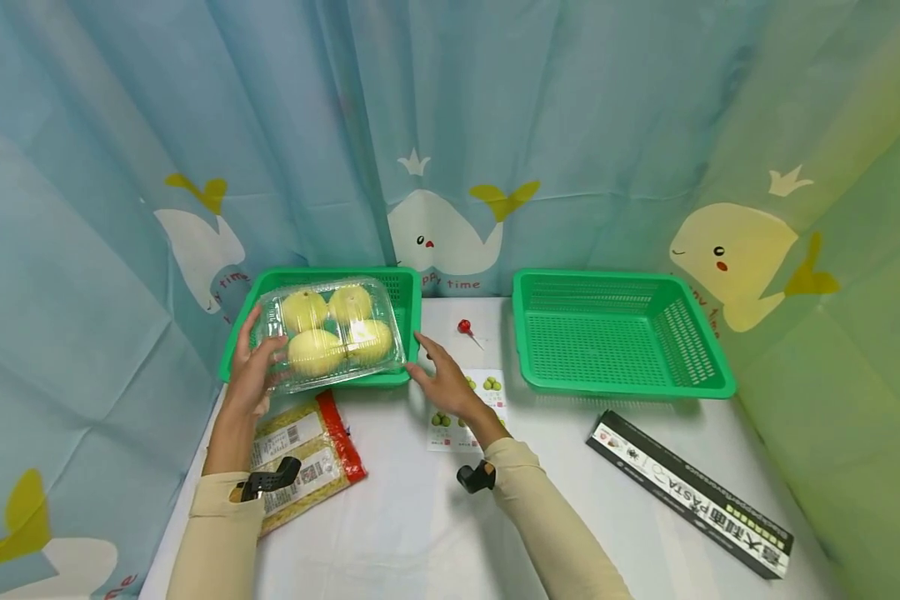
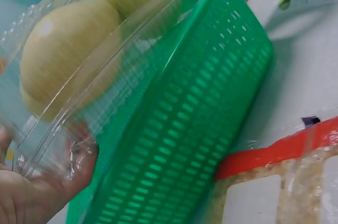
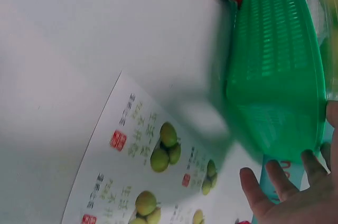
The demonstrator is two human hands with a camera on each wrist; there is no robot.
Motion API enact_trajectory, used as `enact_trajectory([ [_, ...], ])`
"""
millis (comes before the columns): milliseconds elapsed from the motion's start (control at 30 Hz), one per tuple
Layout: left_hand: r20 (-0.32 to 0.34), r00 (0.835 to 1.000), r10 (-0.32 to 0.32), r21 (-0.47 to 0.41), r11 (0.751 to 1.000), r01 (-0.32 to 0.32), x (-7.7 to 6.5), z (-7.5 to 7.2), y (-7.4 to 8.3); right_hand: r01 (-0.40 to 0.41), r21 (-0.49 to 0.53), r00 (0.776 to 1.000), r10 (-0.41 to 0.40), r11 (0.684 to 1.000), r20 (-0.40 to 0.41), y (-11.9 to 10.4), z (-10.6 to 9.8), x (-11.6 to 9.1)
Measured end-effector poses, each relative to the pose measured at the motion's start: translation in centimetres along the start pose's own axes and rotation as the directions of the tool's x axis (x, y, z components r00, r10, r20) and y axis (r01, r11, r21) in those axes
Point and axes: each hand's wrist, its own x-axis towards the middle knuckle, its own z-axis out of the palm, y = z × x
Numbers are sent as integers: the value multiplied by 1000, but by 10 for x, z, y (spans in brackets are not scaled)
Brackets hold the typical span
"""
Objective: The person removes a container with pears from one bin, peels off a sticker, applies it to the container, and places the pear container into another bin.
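A clear plastic clamshell box [image 1: 330,333] holding several pale yellow, pear-like fruits [image 2: 71,49] is tilted over the left green basket [image 3: 274,60]. My left hand [image 1: 251,367] grips the box at its left end, thumb over the lid; part of this hand shows through the plastic in the left wrist view. My right hand [image 1: 447,383] is by the box's right corner and the basket's right end, fingers spread and fairly straight. Its thumb is close to the box corner; whether it touches is unclear.
A second green basket [image 1: 622,392] stands at the right. A black pasta box [image 1: 690,496] lies before it. A red-edged bag [image 1: 307,458] lies in front of the left basket. Between the baskets are a small red-headed item [image 1: 464,327] and a fruit-printed sheet [image 1: 487,385].
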Motion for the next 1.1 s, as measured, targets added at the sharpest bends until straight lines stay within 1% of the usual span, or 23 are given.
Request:
enact_trajectory([
  [100, -35, 999, -16, -30, 999, 15, -11, -2, -2, 9, -15, 1000, -9, 1000, -2, 2, -4, -1],
  [167, -35, 999, -19, -38, 999, 17, -20, -3, -4, 15, -23, 1000, -15, 1000, -9, 3, -5, -2],
  [267, -4, 1000, -6, -61, 998, 6, -33, -3, -8, 20, -35, 1000, -21, 999, -20, 5, -6, -2],
  [433, 84, 996, 29, -121, 992, -18, -53, 2, -14, 24, -58, 998, -27, 998, -60, 11, -9, -3],
  [467, 91, 995, 34, -131, 991, -22, -57, 4, -15, 24, -59, 997, -28, 998, -70, 12, -10, -3],
  [533, 111, 993, 38, -150, 988, -21, -63, 7, -17, 20, -58, 996, -25, 998, -84, 15, -12, -5],
  [667, 125, 991, 40, -161, 987, -20, -73, 15, -24, 24, -50, 995, -29, 998, -99, 20, -17, -11],
  [800, 157, 987, 44, -154, 988, -20, -81, 27, -33, -8, -63, 993, 0, 998, -117, 30, -23, -20],
  [900, 173, 984, 40, -159, 987, -12, -88, 36, -44, -41, -95, 990, 27, 995, -136, 38, -27, -30],
  [1100, 219, 975, 30, -213, 977, 17, -101, 49, -64, -20, -193, 987, -11, 981, -158, 53, -38, -52],
])
